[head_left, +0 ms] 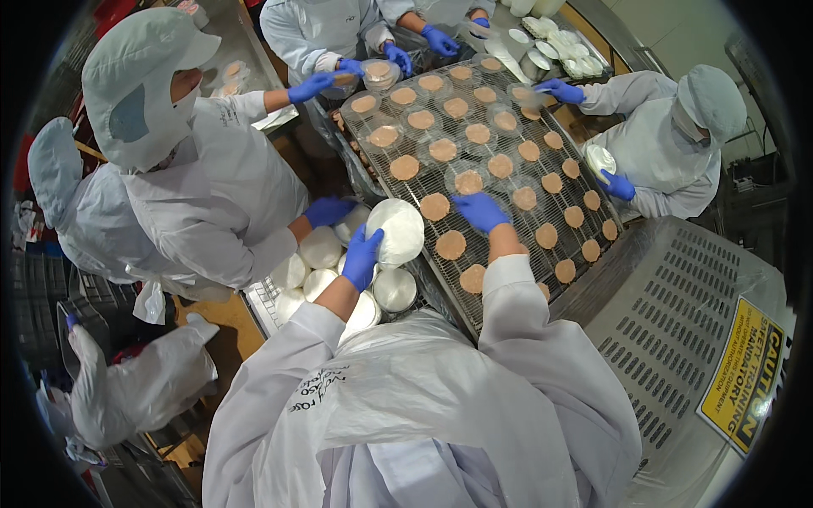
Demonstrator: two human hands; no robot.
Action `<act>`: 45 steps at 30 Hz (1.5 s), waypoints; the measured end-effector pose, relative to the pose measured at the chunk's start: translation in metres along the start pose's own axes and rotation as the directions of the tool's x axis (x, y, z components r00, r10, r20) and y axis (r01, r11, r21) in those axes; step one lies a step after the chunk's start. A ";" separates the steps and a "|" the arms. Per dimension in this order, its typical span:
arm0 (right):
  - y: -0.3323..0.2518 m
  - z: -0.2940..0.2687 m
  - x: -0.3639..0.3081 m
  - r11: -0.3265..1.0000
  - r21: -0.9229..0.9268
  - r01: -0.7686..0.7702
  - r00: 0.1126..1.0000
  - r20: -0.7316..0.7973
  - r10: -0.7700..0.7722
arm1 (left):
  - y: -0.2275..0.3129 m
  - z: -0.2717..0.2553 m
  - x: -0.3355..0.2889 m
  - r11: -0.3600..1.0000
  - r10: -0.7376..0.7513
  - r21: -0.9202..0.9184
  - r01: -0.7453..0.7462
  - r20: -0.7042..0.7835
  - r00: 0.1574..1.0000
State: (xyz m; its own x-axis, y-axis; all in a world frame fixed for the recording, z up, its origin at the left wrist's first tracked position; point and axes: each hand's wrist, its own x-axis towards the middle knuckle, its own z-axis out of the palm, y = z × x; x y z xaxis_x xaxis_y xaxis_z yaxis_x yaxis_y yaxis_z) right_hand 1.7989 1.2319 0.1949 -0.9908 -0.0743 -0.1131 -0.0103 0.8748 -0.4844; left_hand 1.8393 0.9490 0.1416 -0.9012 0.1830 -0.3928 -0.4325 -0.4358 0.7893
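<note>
My left hand [362,258], in a blue glove, is closed on a stack of thin round white sheets [400,232], held up at the belt's left edge. My right hand [481,212], also gloved, reaches over the wire mesh conveyor belt [506,245]. Its fingers look stretched out, the tips beside a flat round pinkish patty [468,181] that seems to have a clear sheet around it. Rows of similar patties cover the belt. Below my left hand, several stacks of round white sheets [395,289] sit in a wire rack [261,306].
A co-worker's gloved hand [329,212] touches the stacks on the left. Other co-workers' hands [398,57] work at the belt's far end. On the right, a person [669,140] holds white discs [600,159]. A slotted metal cover [677,313] stands at my right.
</note>
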 end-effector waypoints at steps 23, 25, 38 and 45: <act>0.122 -0.074 -0.031 0.763 0.545 -0.349 0.629 -0.467 0.622 | 0.000 0.001 -0.021 0.991 -0.124 0.051 0.122 0.039 0.991; 0.138 -0.059 -0.037 0.885 0.191 -0.423 0.679 -0.580 0.450 | -0.002 0.000 -0.023 0.990 -0.139 0.039 0.138 0.034 0.990; -0.047 0.039 -0.009 0.958 0.287 0.006 0.998 -0.066 0.013 | -0.013 0.041 -0.014 0.999 -0.022 0.030 0.019 0.092 0.996; -0.007 0.017 -0.003 0.898 0.407 -0.169 0.949 -0.178 0.260 | -0.014 0.034 -0.027 0.995 -0.048 0.085 0.042 0.063 0.997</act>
State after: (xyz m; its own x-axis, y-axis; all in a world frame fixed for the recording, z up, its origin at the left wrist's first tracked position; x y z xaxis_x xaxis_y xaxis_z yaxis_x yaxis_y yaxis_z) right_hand 1.8042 1.2178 0.1839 -0.9671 0.2421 -0.0783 0.2132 0.6028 -0.7689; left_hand 1.8692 0.9802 0.1575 -0.8794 0.2588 -0.3995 -0.4710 -0.3512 0.8092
